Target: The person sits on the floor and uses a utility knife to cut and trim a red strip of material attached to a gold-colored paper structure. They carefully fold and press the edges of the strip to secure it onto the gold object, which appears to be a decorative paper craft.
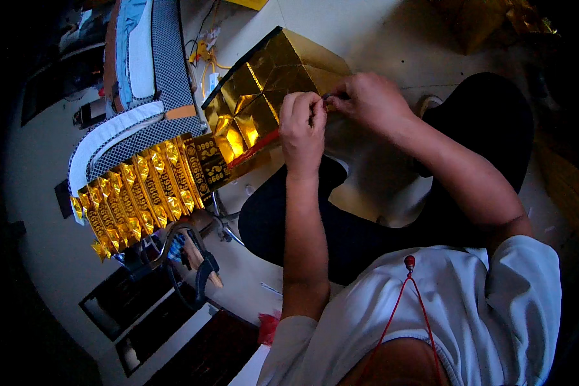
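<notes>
My left hand [303,130] and my right hand [366,99] meet at the fingertips, pinching a small dark piece [325,96] between them; what it is cannot be told. Just behind the hands is a large faceted gold-foil paper form [265,87] with a black upper edge and a red strip [255,148] along its lower edge. Joined or close to its lower left end is a gold pleated foil-paper piece [144,188] with black patterned bands and folded points. The hands hide part of the gold form.
A chair with a checked fabric cover [171,58] stands at the left, with cloth on it. Yellow cables [205,77] and a white plug lie on the floor behind. A metal-framed object [193,260] is at lower left. More gold foil [492,24] shows at upper right.
</notes>
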The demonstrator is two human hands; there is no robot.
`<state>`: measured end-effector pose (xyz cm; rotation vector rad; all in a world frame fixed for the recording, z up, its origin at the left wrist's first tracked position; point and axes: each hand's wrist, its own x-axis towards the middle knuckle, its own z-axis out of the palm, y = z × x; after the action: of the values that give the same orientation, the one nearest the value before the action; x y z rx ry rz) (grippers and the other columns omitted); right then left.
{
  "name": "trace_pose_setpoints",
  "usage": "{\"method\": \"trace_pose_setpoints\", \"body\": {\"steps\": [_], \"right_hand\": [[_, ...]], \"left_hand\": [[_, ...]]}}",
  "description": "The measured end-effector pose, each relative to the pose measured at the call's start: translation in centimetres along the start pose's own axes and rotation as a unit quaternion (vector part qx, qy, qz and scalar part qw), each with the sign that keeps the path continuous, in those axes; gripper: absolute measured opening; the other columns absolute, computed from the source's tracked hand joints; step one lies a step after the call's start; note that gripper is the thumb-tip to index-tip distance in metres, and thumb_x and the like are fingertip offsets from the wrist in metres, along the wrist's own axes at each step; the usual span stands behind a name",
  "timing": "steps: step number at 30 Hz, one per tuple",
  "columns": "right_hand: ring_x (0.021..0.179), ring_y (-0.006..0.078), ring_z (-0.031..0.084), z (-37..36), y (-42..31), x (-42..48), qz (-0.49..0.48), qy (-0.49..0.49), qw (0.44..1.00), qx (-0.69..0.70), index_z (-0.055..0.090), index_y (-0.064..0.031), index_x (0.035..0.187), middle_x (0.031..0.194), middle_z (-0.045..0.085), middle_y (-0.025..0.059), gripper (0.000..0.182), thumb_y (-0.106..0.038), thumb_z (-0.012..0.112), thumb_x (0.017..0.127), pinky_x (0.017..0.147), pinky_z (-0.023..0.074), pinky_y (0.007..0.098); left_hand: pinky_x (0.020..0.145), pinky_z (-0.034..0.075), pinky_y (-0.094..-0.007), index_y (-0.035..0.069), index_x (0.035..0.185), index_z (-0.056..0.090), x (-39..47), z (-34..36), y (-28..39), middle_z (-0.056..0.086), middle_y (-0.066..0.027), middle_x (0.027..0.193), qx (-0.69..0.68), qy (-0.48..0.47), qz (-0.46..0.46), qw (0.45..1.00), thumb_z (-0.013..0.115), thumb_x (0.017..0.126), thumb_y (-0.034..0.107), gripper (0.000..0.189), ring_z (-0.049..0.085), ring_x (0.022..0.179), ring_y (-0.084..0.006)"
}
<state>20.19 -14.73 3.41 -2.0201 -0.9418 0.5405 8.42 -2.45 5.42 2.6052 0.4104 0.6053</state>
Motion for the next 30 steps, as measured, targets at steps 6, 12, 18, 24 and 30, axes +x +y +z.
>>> {"method": "trace_pose_setpoints", "body": {"steps": [6, 12, 18, 24, 30], "right_hand": [[0.077, 0.0366, 0.069, -0.2, -0.2, 0.0, -0.006, -0.015, 1.000, 0.002, 0.076, -0.0082, 0.090, 0.081, 0.071, 0.0168, 0.024, -0.031, 0.069, 0.087, 0.070, 0.0557, 0.0478], [0.078, 0.0345, 0.069, -0.9, -0.7, 0.0, 0.026, -0.047, 0.999, -0.001, 0.077, -0.0099, 0.098, 0.085, 0.072, 0.0160, 0.023, -0.028, 0.069, 0.088, 0.072, 0.0535, 0.0456], [0.078, 0.0350, 0.069, -0.5, -0.4, 0.1, 0.046, -0.043, 0.998, 0.029, 0.078, -0.0099, 0.098, 0.086, 0.072, 0.0165, 0.022, -0.026, 0.068, 0.088, 0.072, 0.0536, 0.0450], [0.078, 0.0362, 0.069, -0.4, -0.5, 0.0, 0.061, -0.041, 0.996, 0.043, 0.077, -0.0074, 0.095, 0.085, 0.072, 0.0174, 0.024, -0.028, 0.069, 0.085, 0.073, 0.0546, 0.0467], [0.080, 0.0369, 0.070, -0.1, -0.3, 0.0, 0.051, -0.034, 0.997, 0.048, 0.076, -0.0074, 0.092, 0.084, 0.071, 0.0175, 0.025, -0.030, 0.070, 0.085, 0.074, 0.0558, 0.0483]], "left_hand": [[0.070, 0.050, -0.0364, 0.002, 0.100, 0.058, 0.4, -0.5, -0.3, 0.057, -0.0128, 0.096, 0.027, -0.056, 0.028, 0.998, 0.065, 0.088, -0.001, 0.014, 0.059, 0.079, -0.0277], [0.087, 0.046, -0.0469, 0.005, 0.101, 0.050, 0.4, -0.5, -0.2, 0.052, -0.0156, 0.101, 0.068, -0.099, 0.039, 0.992, 0.062, 0.090, 0.005, 0.015, 0.054, 0.099, -0.0377], [0.088, 0.045, -0.0468, 0.001, 0.104, 0.050, 0.0, -0.3, -0.1, 0.051, -0.0188, 0.104, 0.076, -0.094, 0.053, 0.991, 0.056, 0.093, 0.004, 0.013, 0.053, 0.099, -0.0392], [0.089, 0.044, -0.0464, -0.001, 0.104, 0.049, -0.2, -0.1, -0.6, 0.049, -0.0198, 0.103, 0.049, -0.095, 0.054, 0.993, 0.053, 0.094, 0.002, 0.011, 0.052, 0.099, -0.0396], [0.090, 0.044, -0.0462, -0.002, 0.105, 0.049, -0.4, -0.2, -0.4, 0.048, -0.0202, 0.103, 0.042, -0.093, 0.048, 0.994, 0.051, 0.094, 0.001, 0.011, 0.051, 0.098, -0.0402]]}}
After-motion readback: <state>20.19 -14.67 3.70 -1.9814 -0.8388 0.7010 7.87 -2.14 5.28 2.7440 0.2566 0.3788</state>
